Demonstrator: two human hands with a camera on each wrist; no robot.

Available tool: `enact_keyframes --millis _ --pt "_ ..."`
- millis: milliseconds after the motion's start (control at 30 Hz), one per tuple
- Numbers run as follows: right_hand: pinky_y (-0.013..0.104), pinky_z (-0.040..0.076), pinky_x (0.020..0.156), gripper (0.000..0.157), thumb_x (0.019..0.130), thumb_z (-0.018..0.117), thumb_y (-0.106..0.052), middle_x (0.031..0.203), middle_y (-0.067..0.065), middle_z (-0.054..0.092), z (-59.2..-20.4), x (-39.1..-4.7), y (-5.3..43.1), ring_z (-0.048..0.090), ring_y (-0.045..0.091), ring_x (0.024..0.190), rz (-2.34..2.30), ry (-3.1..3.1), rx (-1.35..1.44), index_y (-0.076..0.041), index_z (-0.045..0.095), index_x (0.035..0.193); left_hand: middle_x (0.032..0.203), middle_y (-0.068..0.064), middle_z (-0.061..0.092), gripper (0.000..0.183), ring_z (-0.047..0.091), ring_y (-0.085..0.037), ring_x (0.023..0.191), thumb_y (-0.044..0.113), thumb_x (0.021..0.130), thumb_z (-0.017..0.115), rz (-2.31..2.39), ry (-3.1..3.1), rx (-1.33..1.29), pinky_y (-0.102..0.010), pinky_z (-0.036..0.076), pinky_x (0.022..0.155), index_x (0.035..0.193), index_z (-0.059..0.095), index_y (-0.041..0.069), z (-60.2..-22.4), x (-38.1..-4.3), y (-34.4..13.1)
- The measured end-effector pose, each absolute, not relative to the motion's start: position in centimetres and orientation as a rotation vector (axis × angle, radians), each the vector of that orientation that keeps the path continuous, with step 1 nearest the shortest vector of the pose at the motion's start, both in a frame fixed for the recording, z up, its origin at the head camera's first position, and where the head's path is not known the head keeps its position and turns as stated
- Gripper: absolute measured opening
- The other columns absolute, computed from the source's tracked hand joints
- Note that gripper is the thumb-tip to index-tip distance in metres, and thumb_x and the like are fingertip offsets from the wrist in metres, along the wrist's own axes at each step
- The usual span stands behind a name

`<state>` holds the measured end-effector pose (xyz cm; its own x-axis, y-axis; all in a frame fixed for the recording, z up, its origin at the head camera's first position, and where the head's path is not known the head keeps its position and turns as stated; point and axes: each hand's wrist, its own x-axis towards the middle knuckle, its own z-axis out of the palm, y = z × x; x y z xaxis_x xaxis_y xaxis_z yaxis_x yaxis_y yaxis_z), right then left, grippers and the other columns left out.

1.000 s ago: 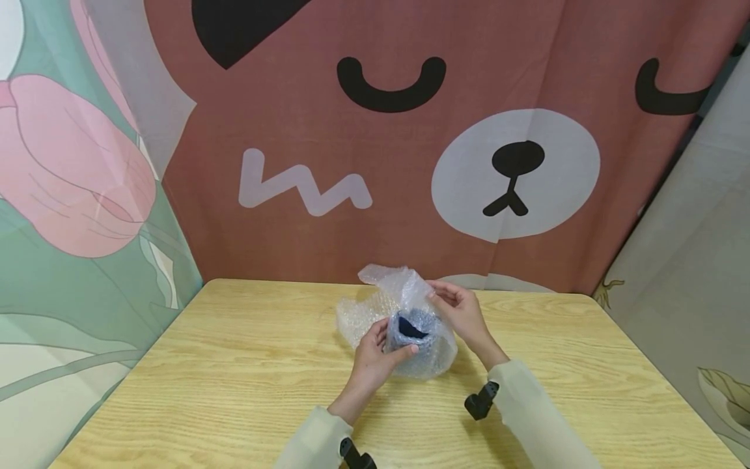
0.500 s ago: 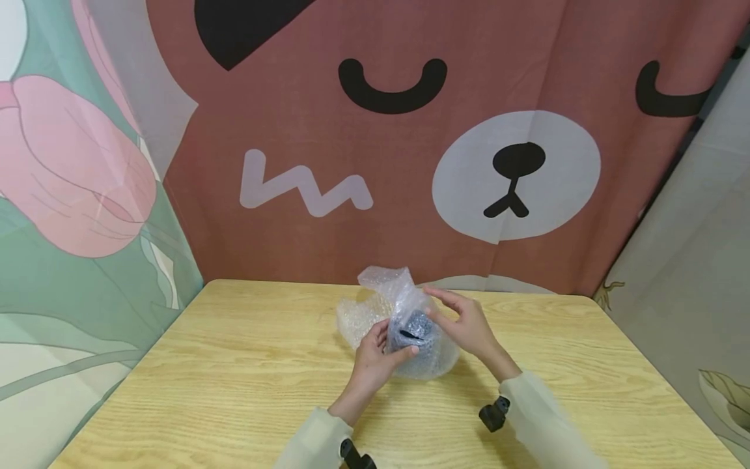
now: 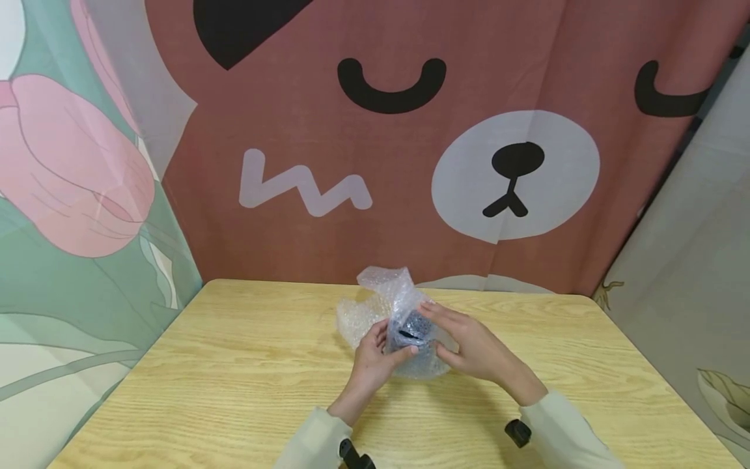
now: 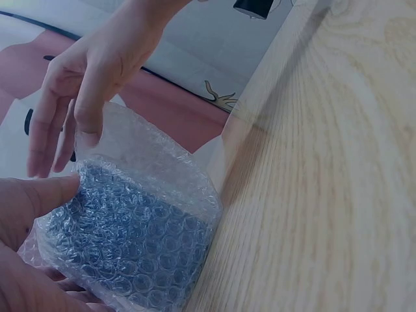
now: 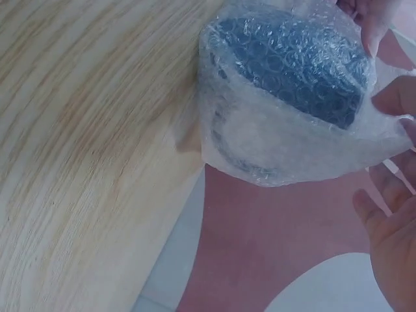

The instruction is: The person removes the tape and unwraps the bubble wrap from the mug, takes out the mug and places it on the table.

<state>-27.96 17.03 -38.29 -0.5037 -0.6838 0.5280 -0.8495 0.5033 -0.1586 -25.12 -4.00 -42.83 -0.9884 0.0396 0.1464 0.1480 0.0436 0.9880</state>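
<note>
A dark blue object, cup-like in outline, is wrapped in clear bubble wrap (image 3: 383, 283) and stands on the table; the layers hide its exact kind. Through the wrap the blue object (image 4: 140, 224) shows its side in the left wrist view. My left hand (image 3: 373, 359) grips the bundle from the left, thumb over the near top edge and fingers round the far side. On the right, my right hand (image 3: 477, 350) has its fingers spread and loosely bent, fingertips at the wrap's upper flap. The flap (image 5: 305, 146) stands out loosely beside the blue object in the right wrist view.
A pale wooden table (image 3: 246, 365) carries the bundle near its back edge. Behind it hangs a reddish-brown curtain (image 3: 328, 247) with a bear print. More printed curtains (image 3: 88, 293) close off the sides. Each sleeve bears a small black wrist camera (image 3: 518, 432).
My right hand has come off its pinch on the wrap's top and moved down to the right side. The flap now covers more of the dark opening. My left hand stays put.
</note>
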Motion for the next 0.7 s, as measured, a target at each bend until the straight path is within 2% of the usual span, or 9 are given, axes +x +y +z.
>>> enact_keyframes --millis 133,267,467,700 --pt "0.045 0.047 0.096 0.056 0.082 0.069 0.000 0.138 0.013 0.053 -38.18 -27.61 17.04 0.049 0.029 0.127 0.474 -2.348 1.276 -0.005 0.056 0.136 0.142 -0.025 0.044 0.076 0.037 -0.040 0.133 0.019 0.081 0.081 -2.107 -2.211 -0.204 -0.050 0.033 0.107 0.142 0.041 -0.004 -42.79 -25.13 -3.99" --pt "0.044 0.050 0.091 0.053 0.080 0.070 0.007 0.135 0.014 0.056 -38.25 -27.46 17.09 0.052 0.032 0.123 0.423 -2.304 1.325 -0.003 0.060 0.131 0.142 -0.026 0.042 0.077 0.036 -0.041 0.134 0.019 0.081 0.081 -2.118 -2.209 -0.198 -0.050 0.032 0.107 0.142 0.040 -0.004 -42.75 -24.99 -4.03" --pt "0.040 0.054 0.085 0.057 0.074 0.070 0.019 0.136 0.015 0.055 -38.39 -27.46 17.18 0.054 0.033 0.120 0.373 -2.218 1.416 -0.007 0.066 0.125 0.144 -0.027 0.040 0.079 0.034 -0.042 0.134 0.021 0.081 0.080 -2.110 -2.221 -0.199 -0.052 0.031 0.108 0.143 0.039 -0.004 -42.75 -24.87 -4.16" --pt "0.038 0.055 0.081 0.044 0.070 0.072 0.022 0.132 0.017 0.057 -38.26 -27.50 17.24 0.057 0.034 0.116 0.350 -2.188 1.424 -0.006 0.073 0.104 0.145 -0.026 0.039 0.079 0.034 -0.041 0.135 0.021 0.081 0.081 -2.109 -2.221 -0.191 -0.051 0.031 0.108 0.143 0.039 -0.003 -42.71 -24.89 -4.10"
